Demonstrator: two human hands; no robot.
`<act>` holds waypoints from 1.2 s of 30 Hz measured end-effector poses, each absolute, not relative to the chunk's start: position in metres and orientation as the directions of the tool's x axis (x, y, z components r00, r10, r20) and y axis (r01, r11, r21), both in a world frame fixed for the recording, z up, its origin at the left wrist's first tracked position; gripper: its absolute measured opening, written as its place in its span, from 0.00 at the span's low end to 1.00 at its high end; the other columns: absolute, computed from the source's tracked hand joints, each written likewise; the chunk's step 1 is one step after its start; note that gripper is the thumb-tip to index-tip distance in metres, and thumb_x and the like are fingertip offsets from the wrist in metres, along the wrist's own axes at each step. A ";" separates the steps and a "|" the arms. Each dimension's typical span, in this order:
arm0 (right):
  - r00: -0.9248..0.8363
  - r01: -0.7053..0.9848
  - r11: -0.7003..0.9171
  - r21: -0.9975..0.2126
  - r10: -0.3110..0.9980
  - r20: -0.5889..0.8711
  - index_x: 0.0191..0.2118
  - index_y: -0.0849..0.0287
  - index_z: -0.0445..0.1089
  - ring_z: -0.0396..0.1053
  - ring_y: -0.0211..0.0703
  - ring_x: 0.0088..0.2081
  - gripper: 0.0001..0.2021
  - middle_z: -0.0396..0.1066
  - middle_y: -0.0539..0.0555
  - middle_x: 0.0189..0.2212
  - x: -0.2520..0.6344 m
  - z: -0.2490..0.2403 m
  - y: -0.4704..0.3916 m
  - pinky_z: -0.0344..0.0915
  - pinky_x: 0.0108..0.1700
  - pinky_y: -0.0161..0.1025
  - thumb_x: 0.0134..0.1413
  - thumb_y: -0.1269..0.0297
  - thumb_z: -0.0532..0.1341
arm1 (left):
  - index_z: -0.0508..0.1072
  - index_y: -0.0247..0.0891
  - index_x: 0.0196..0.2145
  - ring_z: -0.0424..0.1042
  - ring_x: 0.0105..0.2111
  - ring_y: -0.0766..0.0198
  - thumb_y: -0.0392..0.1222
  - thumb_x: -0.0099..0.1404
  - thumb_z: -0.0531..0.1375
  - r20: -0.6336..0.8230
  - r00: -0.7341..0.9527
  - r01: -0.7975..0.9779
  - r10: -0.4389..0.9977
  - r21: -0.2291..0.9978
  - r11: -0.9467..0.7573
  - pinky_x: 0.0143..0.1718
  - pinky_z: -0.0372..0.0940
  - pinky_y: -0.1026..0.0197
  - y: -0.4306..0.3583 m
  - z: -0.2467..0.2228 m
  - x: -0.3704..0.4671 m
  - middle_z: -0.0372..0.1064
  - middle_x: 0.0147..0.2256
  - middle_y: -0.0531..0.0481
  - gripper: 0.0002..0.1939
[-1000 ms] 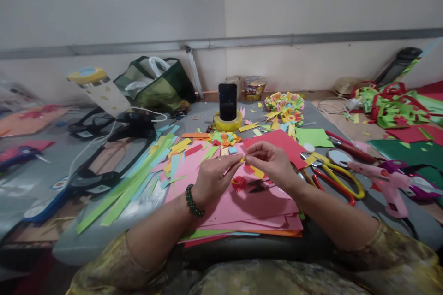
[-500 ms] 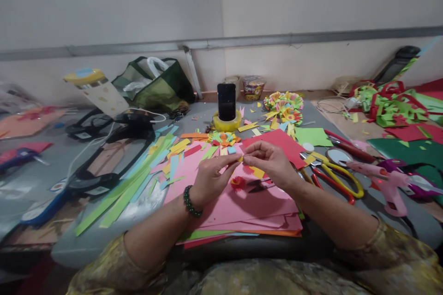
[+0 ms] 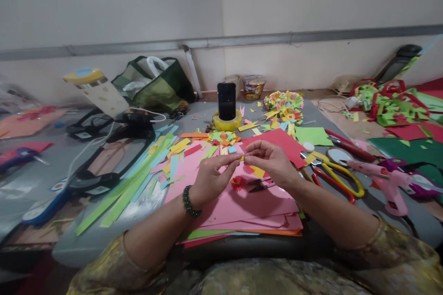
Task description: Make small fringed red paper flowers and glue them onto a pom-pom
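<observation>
Above a stack of pink paper sheets (image 3: 194, 193), my left hand (image 3: 213, 177) and my right hand (image 3: 270, 161) meet fingertip to fingertip. Both pinch a small piece of yellow paper (image 3: 242, 158), mostly covered by the fingers. Just below them lies a red fringed paper flower (image 3: 238, 183) with a yellow centre. Dark-bladed scissors (image 3: 256, 185) rest beside it, partly under my right forearm. A yellow paper piece (image 3: 258, 172) lies under my right hand. Beyond the fingers sits a multicoloured pleated paper rosette (image 3: 224, 138).
A phone (image 3: 226, 101) stands in a yellow tape roll (image 3: 227, 121). Green strips (image 3: 114, 193) lie on the left. At right are yellow-handled pliers (image 3: 346, 179), a pink glue gun (image 3: 391, 186) and red paper (image 3: 280, 145). More rosettes (image 3: 284, 103) lie at the back.
My fingers have shifted very slightly around the small yellow piece, which shows less now. The other things lie as before.
</observation>
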State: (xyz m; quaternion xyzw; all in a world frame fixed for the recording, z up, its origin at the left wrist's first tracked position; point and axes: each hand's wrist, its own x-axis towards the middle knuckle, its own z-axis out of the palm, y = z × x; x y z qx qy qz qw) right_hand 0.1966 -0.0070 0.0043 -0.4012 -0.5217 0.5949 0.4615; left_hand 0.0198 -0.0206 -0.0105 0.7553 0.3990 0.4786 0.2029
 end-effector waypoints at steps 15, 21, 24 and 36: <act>-0.274 -0.142 -0.027 -0.989 0.962 0.013 0.31 0.57 0.70 0.76 0.41 0.31 0.15 0.75 0.48 0.25 0.197 0.003 -0.006 0.71 0.38 0.40 0.38 0.59 0.72 | 0.81 0.40 0.37 0.80 0.32 0.60 0.37 0.61 0.62 0.499 0.189 0.365 0.846 0.764 -0.532 0.38 0.74 0.62 -0.021 -0.009 0.020 0.81 0.35 0.48 0.08; -0.262 -0.083 -0.005 -0.997 0.965 0.017 0.32 0.57 0.69 0.75 0.41 0.31 0.14 0.75 0.49 0.26 0.197 0.004 -0.008 0.70 0.36 0.39 0.39 0.59 0.71 | 0.80 0.37 0.36 0.79 0.28 0.62 0.41 0.63 0.60 0.400 0.211 0.291 0.892 0.845 -0.448 0.31 0.73 0.65 -0.020 -0.004 0.021 0.80 0.30 0.48 0.09; -0.254 -0.055 0.005 -0.998 0.967 0.019 0.32 0.57 0.68 0.74 0.40 0.31 0.14 0.74 0.48 0.26 0.197 0.006 -0.009 0.69 0.35 0.38 0.40 0.60 0.70 | 0.79 0.36 0.33 0.78 0.26 0.62 0.43 0.63 0.60 0.318 0.232 0.241 0.919 0.897 -0.371 0.28 0.72 0.66 -0.018 -0.001 0.021 0.79 0.28 0.48 0.10; -0.188 0.064 0.167 -0.984 0.970 0.153 0.35 0.56 0.65 0.71 0.39 0.27 0.12 0.72 0.48 0.24 0.193 -0.001 -0.011 0.67 0.33 0.38 0.42 0.64 0.66 | 0.79 0.40 0.34 0.78 0.31 0.63 0.40 0.61 0.60 0.420 0.266 0.382 0.868 0.781 -0.495 0.34 0.71 0.65 -0.024 -0.007 0.023 0.80 0.32 0.50 0.07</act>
